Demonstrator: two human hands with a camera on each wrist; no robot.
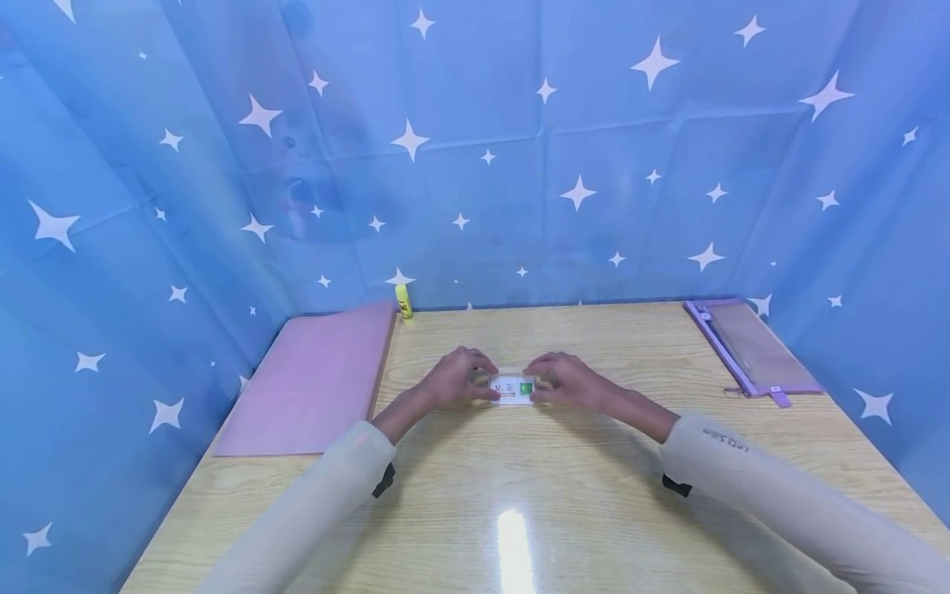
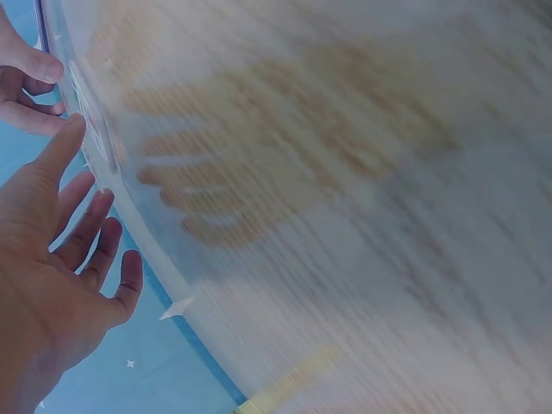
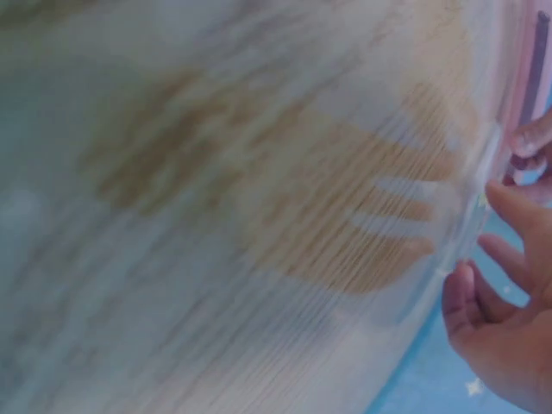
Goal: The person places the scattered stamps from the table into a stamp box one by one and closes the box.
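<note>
A small flat white packet (image 1: 514,390) with a green square at its right end and a little red print lies on the wooden table between both hands. My left hand (image 1: 460,377) holds its left end, thumb at the near edge and fingers toward the far edge. At the right end my right hand (image 1: 570,381) holds it the same way. In the left wrist view the left hand (image 2: 60,250) has its fingers bent and spread beside the packet (image 2: 97,125). The right hand (image 3: 513,285) shows similarly in the right wrist view. Reflections of the hands show on the glossy tabletop.
A large pink folder (image 1: 312,379) covers the table's left side. Beside its far corner a yellow glue stick (image 1: 404,304) stands upright. At the far right lies a purple-edged zip pouch (image 1: 757,346). A blue curtain (image 1: 475,148) with white stars hangs behind and at the sides.
</note>
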